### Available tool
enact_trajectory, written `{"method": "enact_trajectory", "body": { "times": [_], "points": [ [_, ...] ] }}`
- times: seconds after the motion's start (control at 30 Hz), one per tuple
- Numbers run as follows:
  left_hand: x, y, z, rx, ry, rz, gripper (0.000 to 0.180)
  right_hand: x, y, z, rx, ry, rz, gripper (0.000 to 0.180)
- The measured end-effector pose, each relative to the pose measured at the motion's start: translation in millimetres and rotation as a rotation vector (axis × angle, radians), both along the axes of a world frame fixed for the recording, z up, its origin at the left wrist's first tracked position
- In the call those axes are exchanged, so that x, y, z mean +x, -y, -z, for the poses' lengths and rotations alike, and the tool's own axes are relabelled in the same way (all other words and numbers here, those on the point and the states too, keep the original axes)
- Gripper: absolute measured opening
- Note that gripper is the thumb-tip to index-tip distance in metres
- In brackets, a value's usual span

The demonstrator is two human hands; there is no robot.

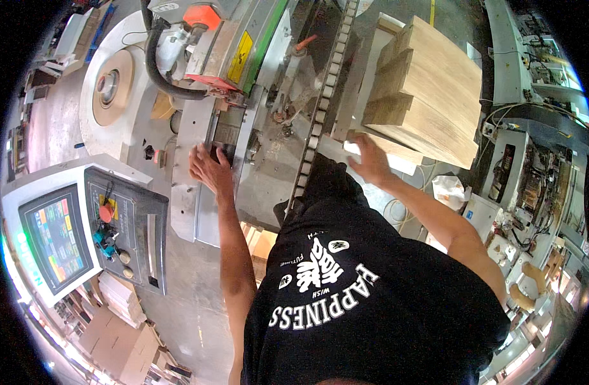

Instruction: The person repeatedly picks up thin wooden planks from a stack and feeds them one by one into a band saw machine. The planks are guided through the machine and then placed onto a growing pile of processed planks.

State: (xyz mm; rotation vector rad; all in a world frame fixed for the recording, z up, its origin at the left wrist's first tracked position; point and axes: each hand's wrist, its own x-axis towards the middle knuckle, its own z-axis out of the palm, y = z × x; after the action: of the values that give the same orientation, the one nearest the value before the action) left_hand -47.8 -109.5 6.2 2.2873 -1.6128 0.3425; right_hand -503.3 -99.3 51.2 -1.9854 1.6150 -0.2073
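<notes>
From where I stand: left of the roller track [319, 115], left hand [211, 169] loosely spread at the metal bed [193, 128], nothing seen held; right of it, right hand [371, 162] half-curled beside the board stack [429, 96], hold unclear. Probably board handling; next calls for a sure edge grip.

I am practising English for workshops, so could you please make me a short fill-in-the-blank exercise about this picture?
1. Of the two hands, the one nearer to the stacked wooden boards is the ____ hand.
2. From the left hand, the control screen lies toward the picture's ____ edge.
3. The person's shirt is black, while its printing is ____.
4. The machine's warning label has a ____ background.

Missing words: right; left; white; yellow.
</notes>
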Motion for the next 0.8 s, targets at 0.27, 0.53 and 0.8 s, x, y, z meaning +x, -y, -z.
{"method": "enact_trajectory", "body": {
  "times": [0.27,0.53,0.8],
  "points": [
    [-80,-42,-8,-0.119,-0.183,0.089,0.056,-86,-10,53,0.076,-0.525,-0.042,0.058],
    [-84,-56,-57,-0.259,-0.360,0.278,0.051,-80,6,60,-0.155,-0.366,-0.144,0.045],
    [-140,-44,-115,0.133,-0.345,0.586,0.073,106,43,-89,-0.081,-0.164,-0.468,0.043]
  ]
}}
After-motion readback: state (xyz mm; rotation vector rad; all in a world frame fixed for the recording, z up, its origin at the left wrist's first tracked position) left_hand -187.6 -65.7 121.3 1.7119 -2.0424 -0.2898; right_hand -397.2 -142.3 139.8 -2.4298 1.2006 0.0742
